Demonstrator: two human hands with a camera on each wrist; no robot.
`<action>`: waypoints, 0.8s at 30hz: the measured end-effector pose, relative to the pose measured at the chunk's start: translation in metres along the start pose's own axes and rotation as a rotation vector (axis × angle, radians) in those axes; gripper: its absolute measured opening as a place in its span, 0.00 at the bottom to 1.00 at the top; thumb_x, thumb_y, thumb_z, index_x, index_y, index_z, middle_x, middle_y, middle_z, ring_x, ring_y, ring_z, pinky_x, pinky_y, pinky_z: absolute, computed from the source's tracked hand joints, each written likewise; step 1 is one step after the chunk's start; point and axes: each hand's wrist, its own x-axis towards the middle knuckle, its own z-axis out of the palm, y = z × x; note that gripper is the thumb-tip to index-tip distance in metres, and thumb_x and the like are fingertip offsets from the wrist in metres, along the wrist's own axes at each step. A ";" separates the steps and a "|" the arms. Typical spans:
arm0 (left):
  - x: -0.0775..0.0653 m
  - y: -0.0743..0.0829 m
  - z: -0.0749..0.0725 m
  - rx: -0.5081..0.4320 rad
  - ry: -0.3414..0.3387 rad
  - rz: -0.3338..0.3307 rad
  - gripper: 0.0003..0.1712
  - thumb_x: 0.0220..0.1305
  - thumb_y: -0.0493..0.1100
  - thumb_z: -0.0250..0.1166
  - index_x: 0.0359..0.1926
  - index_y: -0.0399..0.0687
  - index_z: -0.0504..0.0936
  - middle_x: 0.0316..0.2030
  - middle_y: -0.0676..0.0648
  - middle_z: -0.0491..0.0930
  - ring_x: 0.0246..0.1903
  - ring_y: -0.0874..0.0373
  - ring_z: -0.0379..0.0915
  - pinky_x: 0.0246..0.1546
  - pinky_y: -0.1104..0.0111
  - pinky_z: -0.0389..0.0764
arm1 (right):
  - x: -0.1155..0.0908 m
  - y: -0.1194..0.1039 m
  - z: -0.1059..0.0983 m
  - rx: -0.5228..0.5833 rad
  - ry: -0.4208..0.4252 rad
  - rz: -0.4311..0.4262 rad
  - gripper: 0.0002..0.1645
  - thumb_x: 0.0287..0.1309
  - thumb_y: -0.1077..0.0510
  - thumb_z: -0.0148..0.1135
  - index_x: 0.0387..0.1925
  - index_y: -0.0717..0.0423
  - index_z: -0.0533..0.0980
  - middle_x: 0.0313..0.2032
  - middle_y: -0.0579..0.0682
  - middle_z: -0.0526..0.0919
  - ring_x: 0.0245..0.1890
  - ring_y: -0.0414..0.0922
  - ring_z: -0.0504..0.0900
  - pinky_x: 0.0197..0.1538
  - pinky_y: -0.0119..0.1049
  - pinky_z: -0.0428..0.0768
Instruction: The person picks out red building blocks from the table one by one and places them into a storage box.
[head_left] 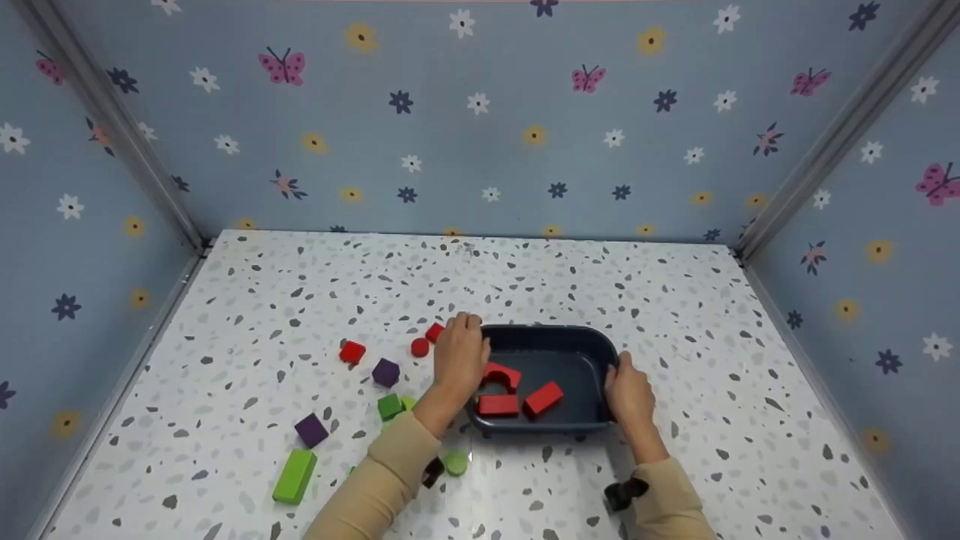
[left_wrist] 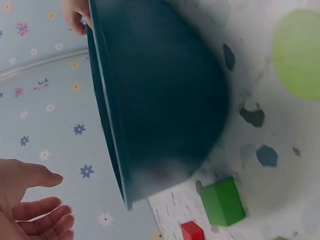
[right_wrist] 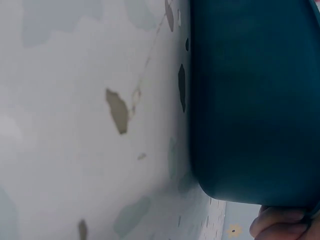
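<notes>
A dark blue tub stands on the speckled tabletop, holding a red arch block and two red rectangular blocks. At its left end is my left hand. The left wrist view shows this hand's thumb and fingers spread apart, with nothing between them, beside the tub's wall. My right hand grips the right rim. Its fingers curl against the tub's end in the right wrist view. The left hand and forearm hide part of the tub's left side and some blocks.
Left of the tub lie small red blocks, purple blocks, a green cube, a long light-green block and a light-green round piece. Patterned blue walls enclose the back and sides of the table.
</notes>
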 end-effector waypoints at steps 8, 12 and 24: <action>0.002 -0.023 0.000 0.034 0.032 -0.054 0.22 0.47 0.36 0.68 0.43 0.30 0.73 0.37 0.37 0.71 0.37 0.45 0.69 0.35 0.58 0.72 | 0.001 0.001 0.000 0.006 -0.001 -0.001 0.09 0.60 0.60 0.48 0.39 0.63 0.65 0.29 0.68 0.77 0.28 0.63 0.77 0.24 0.54 0.71; 0.003 -0.032 0.002 0.040 0.005 -0.091 0.25 0.47 0.37 0.68 0.45 0.29 0.71 0.38 0.37 0.70 0.38 0.44 0.68 0.36 0.57 0.72 | -0.001 0.001 0.001 0.007 0.010 -0.019 0.09 0.60 0.60 0.48 0.39 0.64 0.66 0.28 0.68 0.77 0.26 0.63 0.77 0.22 0.53 0.71; 0.003 -0.053 0.016 -0.003 -0.090 -0.167 0.30 0.45 0.37 0.71 0.47 0.28 0.69 0.43 0.34 0.66 0.40 0.42 0.67 0.35 0.58 0.74 | 0.001 0.000 0.001 0.008 0.001 -0.001 0.10 0.61 0.60 0.48 0.40 0.63 0.67 0.28 0.66 0.77 0.24 0.59 0.77 0.22 0.51 0.71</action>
